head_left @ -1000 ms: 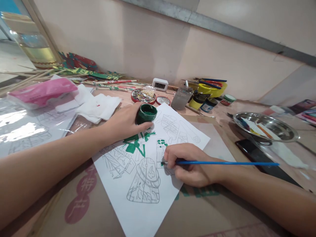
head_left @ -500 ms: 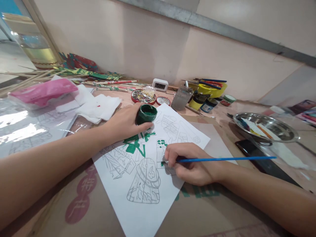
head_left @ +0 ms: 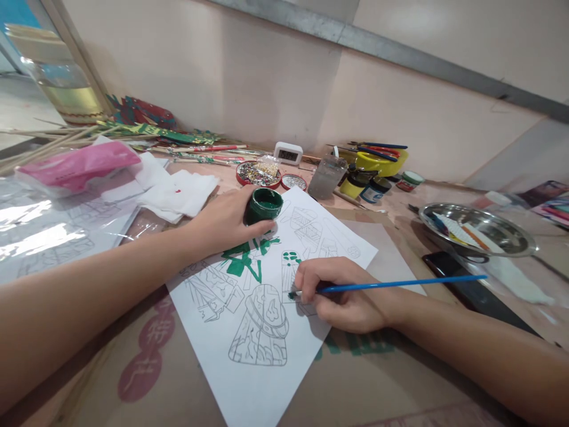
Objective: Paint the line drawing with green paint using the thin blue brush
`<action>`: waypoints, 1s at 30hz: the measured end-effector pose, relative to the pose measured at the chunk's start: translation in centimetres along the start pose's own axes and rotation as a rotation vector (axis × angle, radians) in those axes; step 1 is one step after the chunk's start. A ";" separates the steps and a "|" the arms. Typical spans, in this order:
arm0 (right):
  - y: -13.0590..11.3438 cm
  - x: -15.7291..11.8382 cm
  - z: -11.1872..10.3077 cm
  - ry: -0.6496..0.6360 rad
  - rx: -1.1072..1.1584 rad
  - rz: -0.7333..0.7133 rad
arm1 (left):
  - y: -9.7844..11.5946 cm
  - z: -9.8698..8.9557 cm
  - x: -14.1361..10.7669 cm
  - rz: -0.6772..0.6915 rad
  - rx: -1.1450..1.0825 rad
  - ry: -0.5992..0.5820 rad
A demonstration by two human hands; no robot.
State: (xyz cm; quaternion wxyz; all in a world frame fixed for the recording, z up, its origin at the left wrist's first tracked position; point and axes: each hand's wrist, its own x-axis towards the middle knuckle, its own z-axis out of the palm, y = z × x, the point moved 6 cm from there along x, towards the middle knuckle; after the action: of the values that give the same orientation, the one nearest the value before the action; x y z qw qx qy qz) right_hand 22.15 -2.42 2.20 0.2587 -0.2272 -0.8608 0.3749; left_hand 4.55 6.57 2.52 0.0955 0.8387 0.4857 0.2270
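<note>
A white sheet of paper (head_left: 262, 391) with line drawings lies slanted in front of me, some of its shapes filled in green. My left hand (head_left: 231, 219) rests on its upper left part, thumb and fingers around a small open jar of green paint (head_left: 265, 204). Pinched in my right hand (head_left: 342, 293) is a thin blue paintbrush (head_left: 400, 283), its handle pointing right over my forearm. The dark brush tip meets the paper at a small green spot, low in a narrow outlined shape that has green patches at its top.
Cardboard (head_left: 186, 379) lies under the sheet. Behind stand a white digital clock (head_left: 288, 153), a dish of beads (head_left: 258, 173), a cup of cloudy water (head_left: 328, 177) and paint jars (head_left: 376, 190). At right is a metal bowl (head_left: 511, 234); at left, tissues (head_left: 182, 193) and a pink packet (head_left: 80, 165).
The brush handle's far end has swung slightly left and up, while the tip stays near the same green spot. My left hand and the jar have not moved.
</note>
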 end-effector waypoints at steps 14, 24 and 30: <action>0.1 -0.1 0.1 -0.023 -0.004 -0.008 | 0.1 -0.1 -0.1 -0.012 0.004 -0.015; -0.1 0.0 0.2 -0.039 -0.020 -0.013 | 0.1 -0.1 -0.1 -0.007 0.006 -0.014; 0.0 0.0 0.3 -0.058 -0.011 0.002 | 0.1 -0.1 0.0 -0.011 -0.001 -0.013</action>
State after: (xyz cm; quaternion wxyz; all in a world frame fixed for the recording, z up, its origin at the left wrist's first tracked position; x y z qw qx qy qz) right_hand 21.94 -2.57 1.99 0.2321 -0.2184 -0.8698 0.3768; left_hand 4.61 6.46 2.63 0.1004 0.8373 0.4897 0.2215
